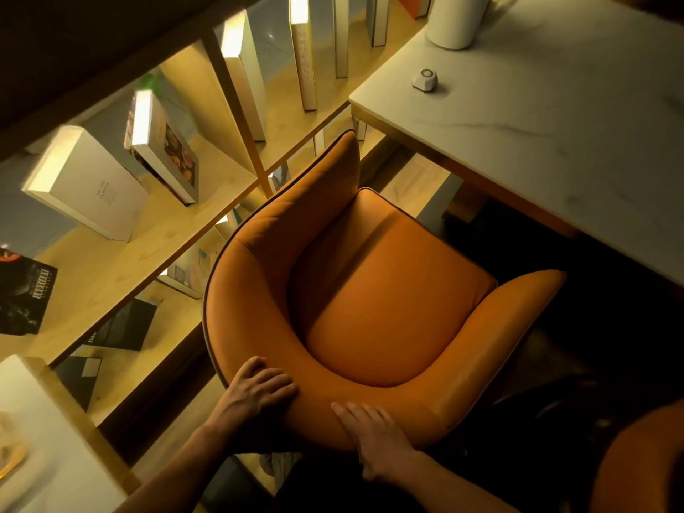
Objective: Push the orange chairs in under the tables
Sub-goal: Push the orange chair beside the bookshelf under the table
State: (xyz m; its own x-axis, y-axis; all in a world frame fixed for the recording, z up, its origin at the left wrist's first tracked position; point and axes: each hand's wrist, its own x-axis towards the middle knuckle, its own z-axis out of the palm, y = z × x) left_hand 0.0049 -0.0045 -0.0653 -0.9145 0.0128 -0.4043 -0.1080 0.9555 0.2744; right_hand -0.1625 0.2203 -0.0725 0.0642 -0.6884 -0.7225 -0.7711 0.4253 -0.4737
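Wooden shelving (207, 231), left: open compartments holding upright books (92, 187), several with pale covers, some dark. Orange chair (370, 290), centre: seat facing the white marble-topped table (555, 135), front edge near the tabletop but not under it; the table carries a small white device (425, 80) and a white cylindrical object (457, 20). Left hand (259, 398) and right hand (374, 435): both flat on the curved backrest, fingers extended and slightly spread, pressing rather than clasping.
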